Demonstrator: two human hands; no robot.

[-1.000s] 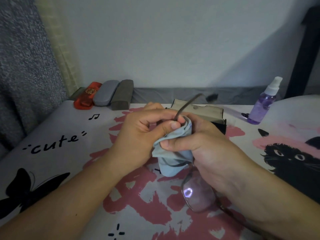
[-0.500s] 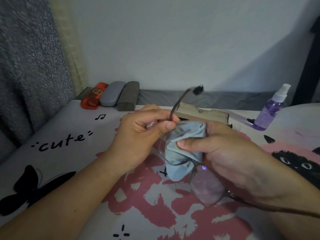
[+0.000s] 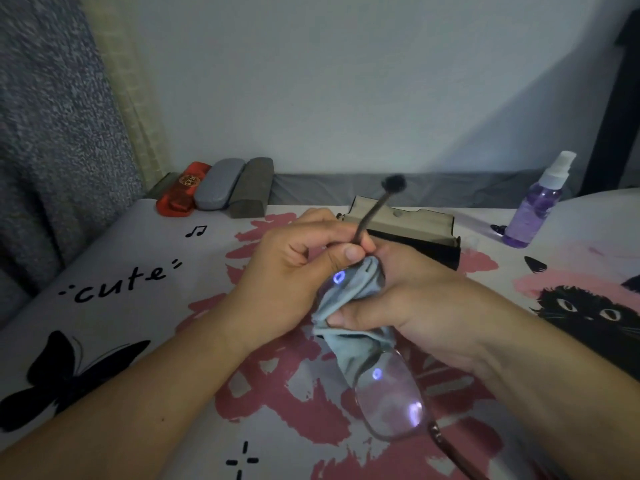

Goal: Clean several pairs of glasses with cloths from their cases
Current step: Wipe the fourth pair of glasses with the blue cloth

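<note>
Centre of the frame: the glasses [image 3: 388, 393] are being held just above the counter [image 3: 104, 271], one lens hanging free toward 5 o'clock, the other wrapped in cloth.
Left grip: the left hand [image 3: 287, 285] is pinching the frame near the hinge, thumb on top, with one temple arm [image 3: 372, 216] sticking up toward 12 o'clock.
Right grip: the right hand [image 3: 408, 299] is squeezing the pale blue cloth [image 3: 346, 317] around the upper lens, thumb pressing the fold.
Handling, glasses: judging by the thin wire rim, they are looking light and easily bent; the lenses are likely slick and smudge-prone, so holding by the rim or hinge is seeming safest, never by the glass.
Handling, cloth: it is draping limp and soft, bunching wherever pinched.
Open case: a beige case [image 3: 401, 220] is lying just beyond the hands at 12 o'clock.
Closed cases: a red case [image 3: 180, 192], a grey-blue case [image 3: 218, 185] and a brown case [image 3: 251, 188] are sitting side by side at 10 o'clock against the wall.
Spray: a purple spray bottle [image 3: 536, 206] is standing upright at 2 o'clock, well apart from the hands.
Surface: a printed cover with "cute", a butterfly, pink splashes and a black cat is spreading over the counter.
Room: a pale wall is rising behind, a speckled grey curtain [image 3: 52, 133] is hanging at 9 o'clock, and the light is staying dim.
</note>
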